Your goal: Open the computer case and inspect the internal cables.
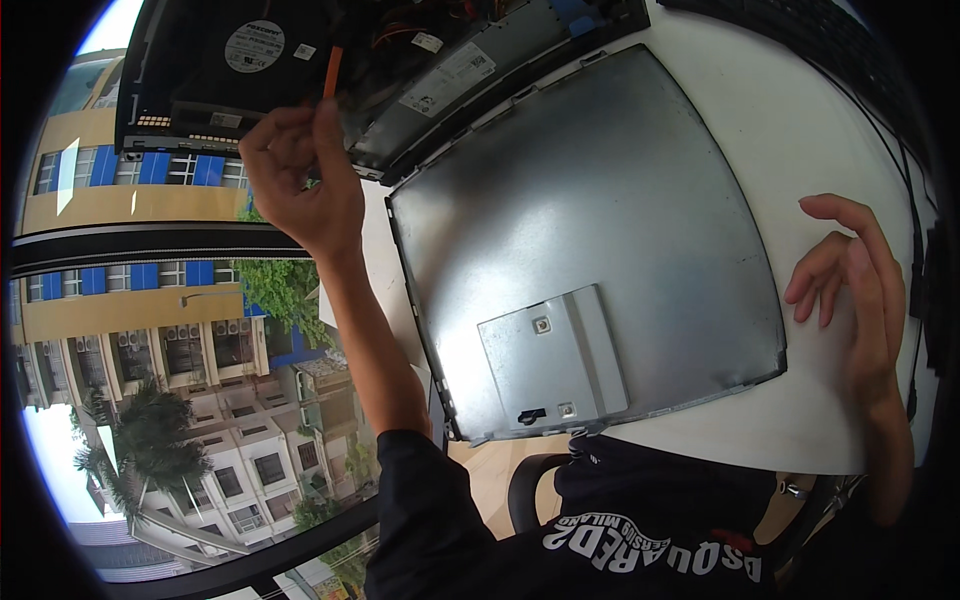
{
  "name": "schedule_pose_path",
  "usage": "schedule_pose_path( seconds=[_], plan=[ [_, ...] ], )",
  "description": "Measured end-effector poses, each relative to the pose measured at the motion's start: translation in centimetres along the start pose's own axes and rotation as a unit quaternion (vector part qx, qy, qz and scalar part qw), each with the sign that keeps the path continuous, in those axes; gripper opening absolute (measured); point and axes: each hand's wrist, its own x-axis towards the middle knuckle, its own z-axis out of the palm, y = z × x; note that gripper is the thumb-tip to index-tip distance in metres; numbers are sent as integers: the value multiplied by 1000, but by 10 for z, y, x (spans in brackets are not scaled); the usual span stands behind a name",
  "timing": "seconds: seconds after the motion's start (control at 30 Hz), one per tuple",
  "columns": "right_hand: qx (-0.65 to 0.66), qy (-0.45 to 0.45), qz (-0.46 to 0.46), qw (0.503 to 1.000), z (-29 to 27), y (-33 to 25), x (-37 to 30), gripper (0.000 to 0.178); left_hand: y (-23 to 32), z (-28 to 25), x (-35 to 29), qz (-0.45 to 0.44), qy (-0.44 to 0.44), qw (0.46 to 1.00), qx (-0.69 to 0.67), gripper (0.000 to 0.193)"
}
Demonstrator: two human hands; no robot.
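My left hand (310, 180) is at the front of an open black desktop computer case (190, 100) at the upper left. Its thumb and fingers pinch the lower end of an orange flat cable (334, 75), which runs up into the case. A round white label (255, 47) marks the black part beside it, and a silver metal box (450, 80) with a sticker lies to its right. My right hand (850, 280) holds nothing. Its fingers are loosely bent and apart, just right of a large metal side panel (600, 190), which lies flat below the case.
The panel bears a raised metal plate (535, 360) near its front edge. A black keyboard (800, 50) sits at the far right of the white table (735, 130), with black cables (890, 150) along that edge. A window (150, 240) is on the left, and a black chair (525, 490) below.
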Motion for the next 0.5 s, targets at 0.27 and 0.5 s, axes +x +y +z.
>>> schedule_pose_path(
  seconds=[0.27, 0.5],
  plan=[
    [-9, -7, 4, 1000, -2, 1, 0, 52, -3, -1, 1, 29, 11, 999, 11, 23],
    [-5, 0, 5, 1000, -1, -4, 0, 52, 27, 11, -11, 121, 36, 989, -83, 30]
  ],
)
